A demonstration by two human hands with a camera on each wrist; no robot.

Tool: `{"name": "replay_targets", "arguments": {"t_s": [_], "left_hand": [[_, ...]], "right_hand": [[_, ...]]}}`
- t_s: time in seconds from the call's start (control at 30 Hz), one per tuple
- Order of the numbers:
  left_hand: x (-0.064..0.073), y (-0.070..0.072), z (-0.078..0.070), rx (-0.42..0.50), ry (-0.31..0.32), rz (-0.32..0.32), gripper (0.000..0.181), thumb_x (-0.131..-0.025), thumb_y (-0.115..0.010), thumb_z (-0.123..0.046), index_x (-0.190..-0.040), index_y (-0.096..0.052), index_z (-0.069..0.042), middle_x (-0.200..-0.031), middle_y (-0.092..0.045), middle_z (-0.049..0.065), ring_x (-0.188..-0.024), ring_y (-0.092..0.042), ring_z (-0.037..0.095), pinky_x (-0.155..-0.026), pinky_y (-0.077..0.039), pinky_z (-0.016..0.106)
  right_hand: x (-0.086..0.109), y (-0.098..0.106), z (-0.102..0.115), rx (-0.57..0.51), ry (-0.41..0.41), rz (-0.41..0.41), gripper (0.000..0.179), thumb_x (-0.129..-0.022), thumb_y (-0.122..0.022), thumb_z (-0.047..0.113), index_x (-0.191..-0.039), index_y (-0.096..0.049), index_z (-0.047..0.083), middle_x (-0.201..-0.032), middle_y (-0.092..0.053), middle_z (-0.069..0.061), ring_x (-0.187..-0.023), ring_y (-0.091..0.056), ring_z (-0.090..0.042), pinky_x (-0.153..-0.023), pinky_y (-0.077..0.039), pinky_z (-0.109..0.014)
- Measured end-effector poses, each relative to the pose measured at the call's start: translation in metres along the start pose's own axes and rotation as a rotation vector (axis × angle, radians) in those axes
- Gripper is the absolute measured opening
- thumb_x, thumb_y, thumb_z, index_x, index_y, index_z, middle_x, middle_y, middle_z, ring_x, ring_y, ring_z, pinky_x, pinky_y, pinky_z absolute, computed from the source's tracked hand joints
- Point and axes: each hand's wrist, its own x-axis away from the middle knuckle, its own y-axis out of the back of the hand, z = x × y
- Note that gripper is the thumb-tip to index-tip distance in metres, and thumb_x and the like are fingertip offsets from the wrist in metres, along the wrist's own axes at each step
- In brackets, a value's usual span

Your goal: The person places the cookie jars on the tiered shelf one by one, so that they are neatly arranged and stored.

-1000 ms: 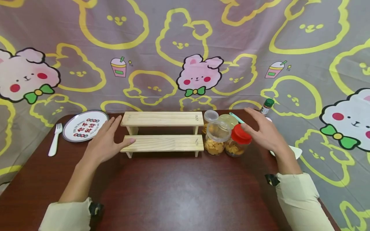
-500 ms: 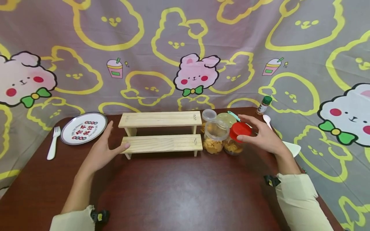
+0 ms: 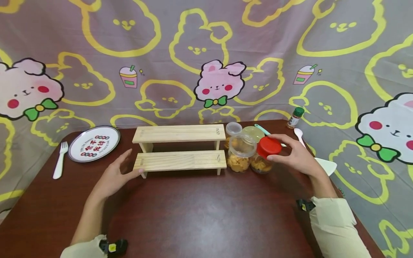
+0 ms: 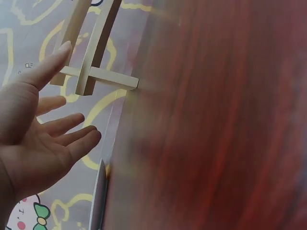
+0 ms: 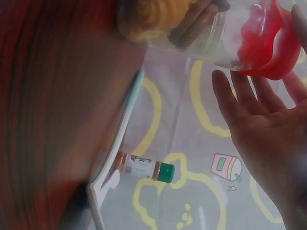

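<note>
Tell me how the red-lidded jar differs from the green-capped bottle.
The red-lidded jar is wider than the green-capped bottle. The jar's clear wall shows yellowish snack pieces, while the bottle carries a printed label. The right hand has its thumb and forefinger around the jar's red lid; no hand touches the bottle. Both have brightly coloured tops.

The plate (image 3: 93, 131), just beyond the left hand (image 3: 113, 177), bears large red Chinese characters (image 3: 98, 147); 不, 我 and 待 can be made out, the fourth cannot for sure. Small lettering beside them is too fine to read. Farther back than the right hand (image 3: 300, 157), the green-capped bottle (image 3: 293, 122) wears a label (image 5: 139, 166) with dark print, too blurred to read.
</note>
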Motion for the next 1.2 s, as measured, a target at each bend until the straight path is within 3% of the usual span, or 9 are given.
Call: {"name": "replay_targets", "arguments": {"t_s": [0.3,0.43,0.57,0.8,1.03,1.2], "left_hand": [[0.003,-0.002,0.003,0.004,-0.003,-0.015,0.076,-0.093,-0.077,-0.033,-0.151,-0.043,0.003,-0.148,-0.048,0.027,-0.134,-0.047,0.044,-0.108,-0.041,0.057],[0.004,-0.004,0.006,0.026,0.003,-0.016,0.068,-0.094,-0.077,-0.030,-0.149,-0.050,-0.001,-0.146,-0.053,0.022,-0.130,-0.053,0.037,-0.100,-0.049,0.030],[0.003,-0.007,0.008,0.128,0.014,-0.032,0.066,-0.094,-0.076,-0.027,-0.148,-0.050,0.000,-0.141,-0.056,0.024,-0.126,-0.056,0.036,-0.084,-0.048,0.010],[0.003,-0.010,0.009,0.252,0.022,-0.061,0.061,-0.096,-0.074,-0.022,-0.147,-0.051,0.001,-0.139,-0.057,0.024,-0.127,-0.056,0.030,-0.085,-0.051,0.013],[0.001,-0.013,0.009,0.325,0.033,-0.068,0.063,-0.095,-0.075,-0.019,-0.148,-0.049,0.001,-0.147,-0.049,0.022,-0.135,-0.046,0.034,-0.088,-0.049,0.012],[0.003,-0.014,0.011,0.363,0.035,-0.083,0.063,-0.094,-0.076,-0.017,-0.148,-0.049,0.000,-0.149,-0.047,0.020,-0.137,-0.044,0.031,-0.090,-0.048,0.012]], "right_hand": [[0.000,-0.002,-0.004,-0.060,-0.006,-0.012,0.065,-0.082,-0.086,0.005,-0.139,-0.057,0.001,-0.133,-0.056,-0.017,-0.105,-0.060,-0.008,-0.089,-0.049,-0.010],[0.002,-0.003,-0.008,-0.062,0.006,-0.034,0.064,-0.081,-0.085,0.003,-0.139,-0.058,0.000,-0.133,-0.057,-0.018,-0.103,-0.062,-0.007,-0.088,-0.050,-0.011],[0.004,-0.004,-0.010,-0.064,0.011,-0.062,0.065,-0.081,-0.085,0.001,-0.140,-0.057,0.000,-0.131,-0.059,-0.020,-0.100,-0.063,-0.003,-0.086,-0.051,-0.011],[0.004,-0.002,-0.010,-0.070,0.005,-0.150,0.063,-0.082,-0.083,0.001,-0.140,-0.058,0.003,-0.126,-0.062,-0.015,-0.102,-0.062,-0.003,-0.088,-0.050,-0.011],[0.001,-0.002,-0.008,-0.231,0.046,-0.293,0.059,-0.083,-0.076,-0.011,-0.138,-0.058,-0.004,-0.123,-0.063,0.001,-0.102,-0.064,-0.010,-0.088,-0.052,-0.014],[-0.002,-0.001,0.000,-0.281,0.077,-0.408,0.055,-0.082,-0.075,-0.013,-0.134,-0.062,-0.003,-0.124,-0.065,-0.003,-0.106,-0.062,-0.014,-0.089,-0.052,-0.014]]}}
